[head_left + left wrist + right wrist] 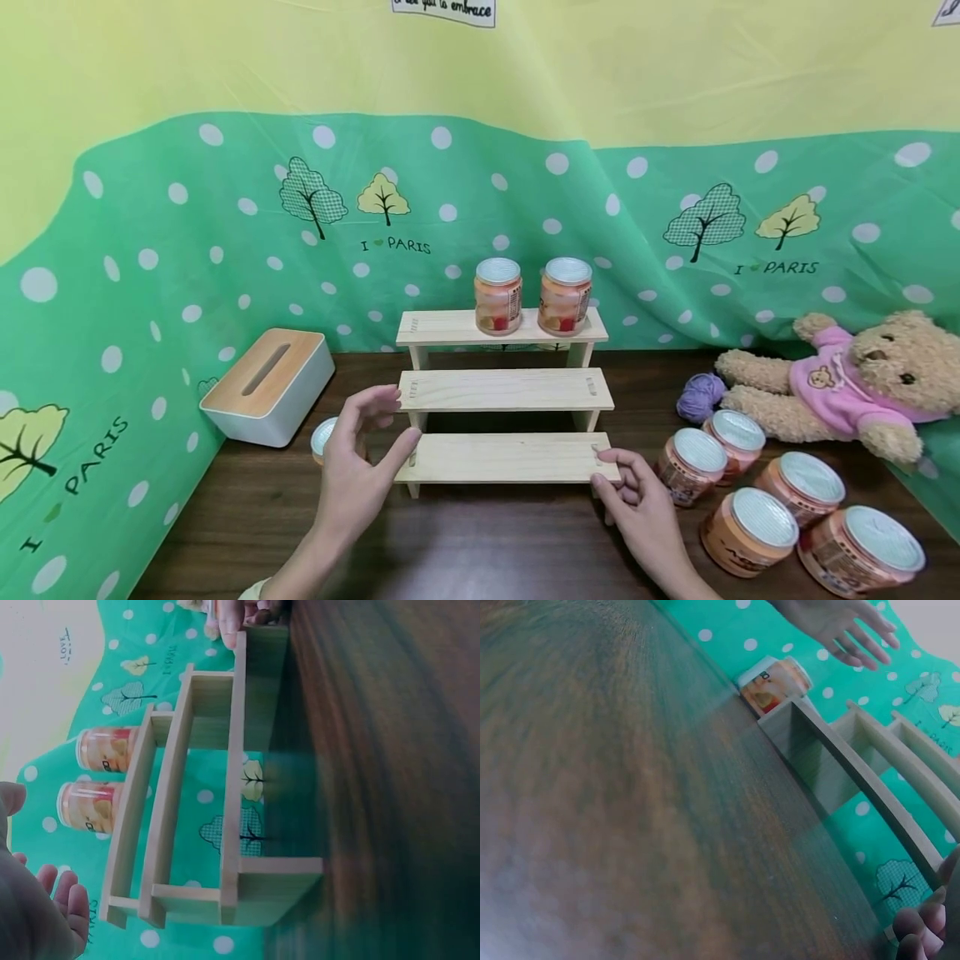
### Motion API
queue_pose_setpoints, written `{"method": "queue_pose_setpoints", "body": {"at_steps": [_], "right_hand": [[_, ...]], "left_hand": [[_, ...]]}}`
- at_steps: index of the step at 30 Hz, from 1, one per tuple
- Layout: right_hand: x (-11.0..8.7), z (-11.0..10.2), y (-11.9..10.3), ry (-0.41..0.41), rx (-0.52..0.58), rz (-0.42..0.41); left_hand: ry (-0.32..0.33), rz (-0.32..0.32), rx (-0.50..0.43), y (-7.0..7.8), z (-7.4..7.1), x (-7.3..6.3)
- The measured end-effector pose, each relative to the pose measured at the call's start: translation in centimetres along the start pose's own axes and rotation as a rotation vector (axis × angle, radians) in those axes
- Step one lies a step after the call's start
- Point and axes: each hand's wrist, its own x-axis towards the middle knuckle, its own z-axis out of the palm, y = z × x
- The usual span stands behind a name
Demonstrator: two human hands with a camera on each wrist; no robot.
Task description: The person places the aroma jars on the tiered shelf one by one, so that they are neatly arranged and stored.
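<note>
A three-tier wooden shelf (510, 458) stands on the dark table. My right hand (648, 512) grips the right end of its lowest board, the thumb at the front edge and the index finger on top. Spread beside the shelf's left end, my left hand (356, 471) holds nothing; in the right wrist view it shows apart from the wood. Two lidded jars with orange labels, one left (498, 297) and one right (566, 298), sit on the top board. Another jar (324, 435) stands behind my left hand, mostly hidden by it.
Several similar jars (750, 533) are grouped on the right. Behind them are a purple yarn ball (701, 397) and a teddy bear (832, 375) in a pink top. A white tissue box (273, 387) with a wooden lid stands at the left. Green polka-dot cloth (510, 200) hangs behind.
</note>
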Motion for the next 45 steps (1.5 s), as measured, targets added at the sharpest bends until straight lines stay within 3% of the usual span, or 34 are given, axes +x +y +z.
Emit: {"method": "queue_pose_setpoints", "body": {"at_steps": [12,18,22,28,34,39,45], "right_hand": [[0.0,-0.1,-0.1,0.002,-0.015,0.004],[-0.2,-0.1,-0.1,0.004,-0.019,0.006],[-0.2,-0.1,-0.1,0.004,-0.020,0.005],[-0.1,-0.1,-0.1,0.002,-0.018,0.005],[-0.1,-0.1,0.0,0.004,-0.018,0.011],[-0.2,-0.1,0.0,0.001,-0.014,0.017],[-0.2,-0.1,-0.1,0.003,-0.018,0.018]], "left_hand": [[0.087,-0.049,0.065,-0.7,-2.0,-2.6],[0.148,-0.013,0.088,-1.0,-3.1,-3.4],[0.195,-0.003,0.107,-1.3,-3.9,-3.7],[0.258,-0.058,0.177,-1.9,-5.4,-3.8],[0.291,-0.040,0.274,-2.6,-6.4,-3.8],[0.306,-0.072,0.341,-3.6,-6.6,-3.9],[0.293,-0.141,0.320,-4.5,-6.4,-3.8]]}}
